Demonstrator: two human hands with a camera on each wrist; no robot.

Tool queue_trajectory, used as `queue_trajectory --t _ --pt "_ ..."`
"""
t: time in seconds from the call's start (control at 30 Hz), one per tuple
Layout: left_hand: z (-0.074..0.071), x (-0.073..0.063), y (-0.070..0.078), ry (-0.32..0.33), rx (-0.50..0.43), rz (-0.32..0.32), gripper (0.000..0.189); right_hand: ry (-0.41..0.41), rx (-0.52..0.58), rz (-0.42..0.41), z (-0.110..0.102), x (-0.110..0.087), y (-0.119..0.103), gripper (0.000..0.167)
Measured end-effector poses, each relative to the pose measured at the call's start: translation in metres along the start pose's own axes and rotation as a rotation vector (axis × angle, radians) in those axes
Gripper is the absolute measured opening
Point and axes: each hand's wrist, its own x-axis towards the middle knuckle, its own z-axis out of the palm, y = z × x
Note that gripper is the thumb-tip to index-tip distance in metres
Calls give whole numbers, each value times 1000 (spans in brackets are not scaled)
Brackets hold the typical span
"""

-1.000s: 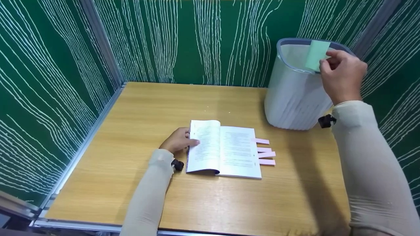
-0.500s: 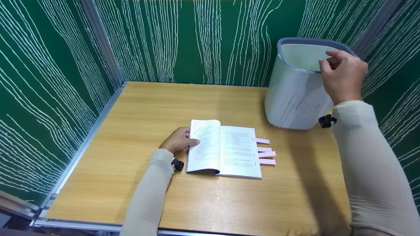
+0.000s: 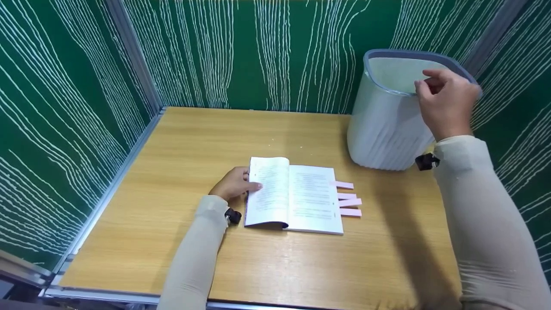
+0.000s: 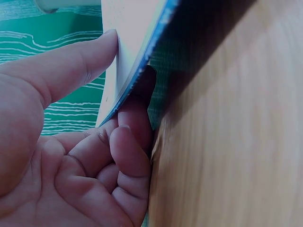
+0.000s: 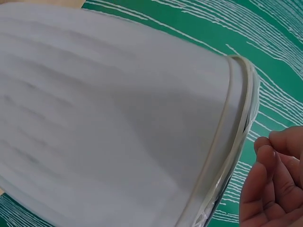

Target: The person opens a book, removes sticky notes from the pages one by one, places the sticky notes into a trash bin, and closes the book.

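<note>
An open book [image 3: 312, 198] lies on the wooden table, its printed pages facing up. My left hand [image 3: 233, 184] grips its left edge, thumb on the page and fingers beneath the blue-edged cover [image 4: 138, 78]. Several pink sticky tabs [image 3: 344, 185] stick out from the right-hand pages. At the back right stands a pale waste bin [image 3: 387, 125] with a grey-blue rim. Over its near right rim hovers my right hand [image 3: 450, 101], fingers loosely bent and nothing between them. In the right wrist view the fingertips [image 5: 266, 153] are just past the bin's rim [image 5: 244, 101].
Green panels [image 3: 245, 51] with white wavy lines enclose the wooden table [image 3: 181, 142] at the back and sides. A metal frame rail [image 3: 112, 297] runs along its front edge. Small white specks [image 3: 301, 147] lie behind the book.
The green sticky note that my right hand pinched over the bin a second ago has been let go and is out of sight. The right hand has shifted slightly left; the left hand stays still.
</note>
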Motion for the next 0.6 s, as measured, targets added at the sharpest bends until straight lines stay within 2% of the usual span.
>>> queue_trajectory --t 0.33,0.6 --pt "0 0 -1 -4 -6 3 37 1 54 -64 8 -13 1 40" --pt "0 0 -2 6 10 -9 38 12 80 -79 16 -25 2 36"
